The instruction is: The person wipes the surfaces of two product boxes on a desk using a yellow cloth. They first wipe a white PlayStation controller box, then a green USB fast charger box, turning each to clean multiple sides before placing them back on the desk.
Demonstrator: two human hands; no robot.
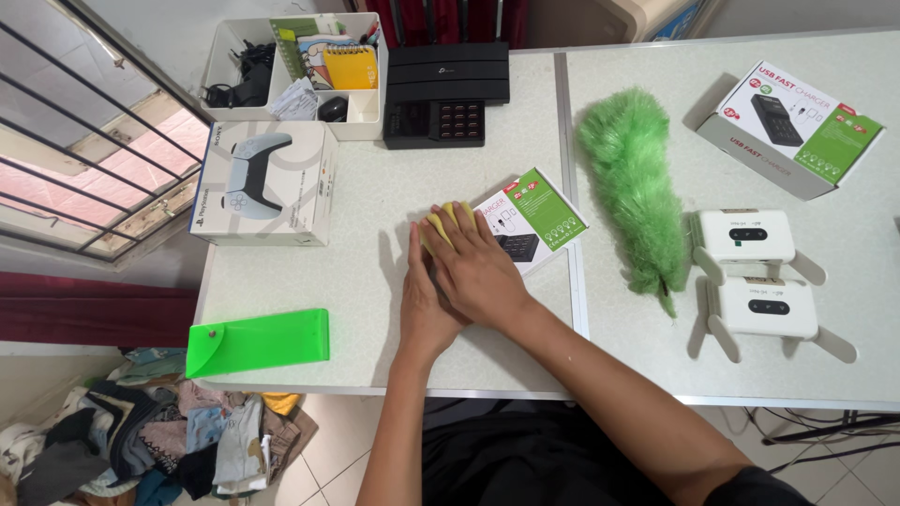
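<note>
Far left, beyond the tabletop (300, 281) edge: barred window, heap of clothes on the floor (141, 440). Near left corner: bright green pouch (258, 342), lying flat. Farther back: white game-controller box (267, 183), then a white organiser tray (361, 117) with a yellow notepad (351, 67), and a black router (448, 73). Centre: left hand (424, 305) palm down, right hand (476, 272) laid across it, fingers (450, 230) flat and close together, pressing a yellow cloth (445, 217) onto the tabletop; cloth mostly hidden, only its far edge showing past the fingertips. Just right, touching the right hand: small charger box (534, 220). Farther right: fluffy green duster (630, 187), two white boxy devices (755, 272), larger charger box (797, 126) at far right.
</note>
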